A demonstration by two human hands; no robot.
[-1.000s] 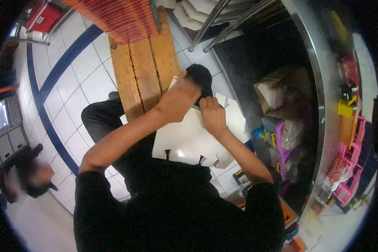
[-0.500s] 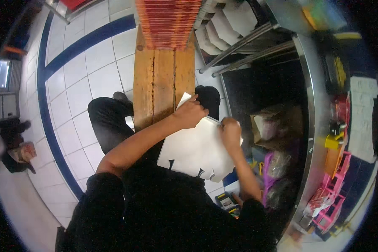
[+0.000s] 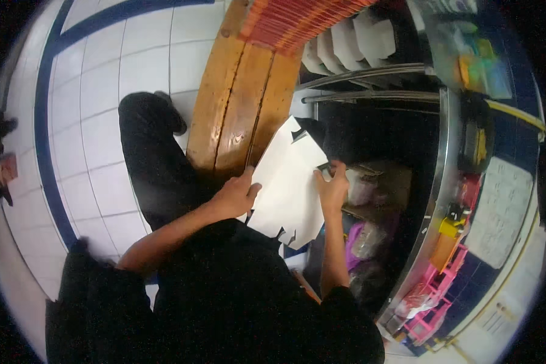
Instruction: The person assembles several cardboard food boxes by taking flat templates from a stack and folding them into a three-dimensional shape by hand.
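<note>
A white cardboard box blank (image 3: 288,188) with dark notches along its edges lies tilted over my lap, beside the bench. My left hand (image 3: 233,197) is closed on its left edge, the thumb on the white face. At the upper right edge my right hand (image 3: 332,187) pinches the card near a notch, with thumb and fingers closed. The blank's underside is hidden. Whether it is one sheet or several layers, I cannot tell.
A wooden bench (image 3: 236,115) runs ahead, bearing a stack of red-orange folded cardboard (image 3: 303,21). White cardboard pieces (image 3: 373,39) stand by a metal rack at the right. An open carton (image 3: 391,188) sits beneath a steel counter (image 3: 443,145) holding pink baskets (image 3: 428,318).
The view has turned. My left hand has shifted from the blank's far edge to its left edge. The blank has rotated, and a notched corner now points away from me.
</note>
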